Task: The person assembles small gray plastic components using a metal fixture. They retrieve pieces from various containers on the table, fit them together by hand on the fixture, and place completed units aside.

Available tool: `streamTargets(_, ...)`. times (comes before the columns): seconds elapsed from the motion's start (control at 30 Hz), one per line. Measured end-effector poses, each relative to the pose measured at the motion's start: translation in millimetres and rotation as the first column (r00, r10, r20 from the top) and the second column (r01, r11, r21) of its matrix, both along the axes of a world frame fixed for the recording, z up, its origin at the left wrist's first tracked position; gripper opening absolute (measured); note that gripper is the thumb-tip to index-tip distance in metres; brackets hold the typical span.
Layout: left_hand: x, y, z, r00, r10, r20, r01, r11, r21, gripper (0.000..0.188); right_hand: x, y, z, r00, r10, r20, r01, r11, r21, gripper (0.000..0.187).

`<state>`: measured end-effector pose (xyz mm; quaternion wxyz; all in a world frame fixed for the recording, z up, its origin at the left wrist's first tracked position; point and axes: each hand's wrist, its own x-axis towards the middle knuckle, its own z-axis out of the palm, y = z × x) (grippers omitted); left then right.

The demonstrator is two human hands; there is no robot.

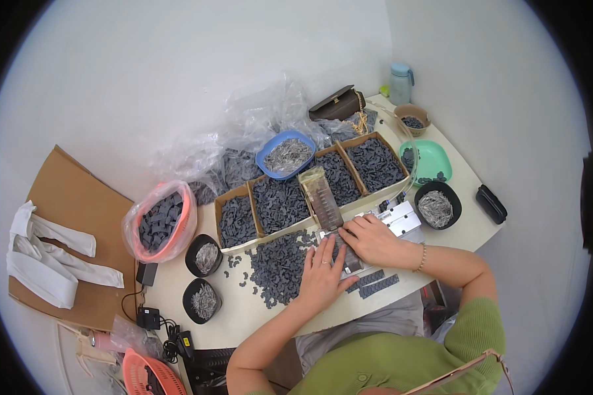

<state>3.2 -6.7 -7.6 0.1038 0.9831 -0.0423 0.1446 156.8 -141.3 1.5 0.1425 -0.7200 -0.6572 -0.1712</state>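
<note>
My left hand lies with its fingers stretched and apart on the left side of a small metal fixture holding dark grey parts. From the right, my right hand rests its fingers on the same fixture, close to the left fingertips. Exactly what lies under the fingers is hidden. Behind them, a clear-topped chute leans over the boxes. A silver metal block sits beyond my right hand. Strips of dark grey toothed parts lie near the table's front edge, and loose small grey parts are heaped left of my left hand.
Cardboard compartments of grey parts line the back. Metal pins fill a blue tray and black bowls. Around them are a green dish, a black case, a bottle and a pink basket.
</note>
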Motion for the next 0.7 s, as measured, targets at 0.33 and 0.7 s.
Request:
streamTargets(0.33,4.4,8.5,-4.5,0.999,0.038,-0.006,-0.039,0.996,-0.085,0.073,-9.7,-5.2,2.4,1.0,-0.016,0.015,0.016,1.0,0.027,0.038)
streamTargets(0.7,-5.4,-1.0,-0.8,1.0,0.017,-0.024,-0.021,0.98,-0.199,0.072,17.4,8.8,2.4,0.973,0.062,-0.221,-0.061,0.998,0.011,0.014)
